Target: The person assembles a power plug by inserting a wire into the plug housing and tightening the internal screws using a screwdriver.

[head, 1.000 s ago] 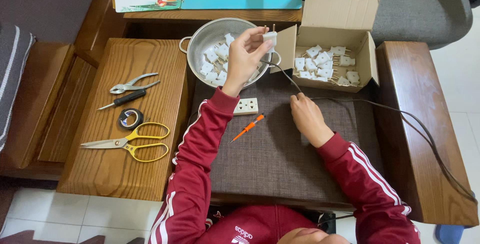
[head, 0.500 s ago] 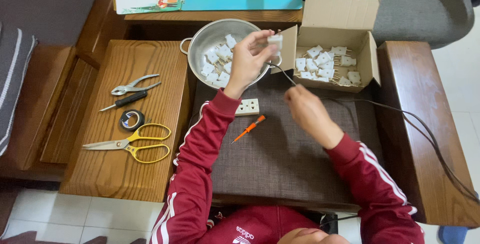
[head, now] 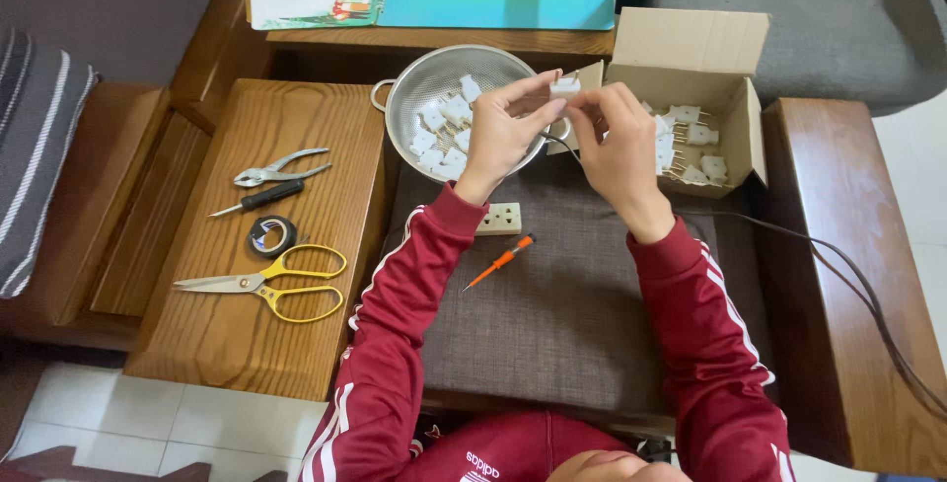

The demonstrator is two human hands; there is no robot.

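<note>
While both hands meet above the metal colander (head: 434, 82), the left hand (head: 503, 132) and right hand (head: 617, 142) each keep a fingertip grip clamped on one small white plug (head: 565, 86). It looks light, rigid, easily dropped; best held by its body, clear of the prongs. Wrists raised, forearms converging over the grey cushion (head: 562, 314); cardboard box (head: 705, 68) just beside.

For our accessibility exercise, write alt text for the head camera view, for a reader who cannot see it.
Seen from above, a person in red sleeves holds a small white plug between the left hand and right hand, over a metal colander and a cardboard box, both holding white plugs. A white socket block and orange screwdriver lie on the grey cushion; yellow scissors, tape and pliers lie on wood nearby.
</note>
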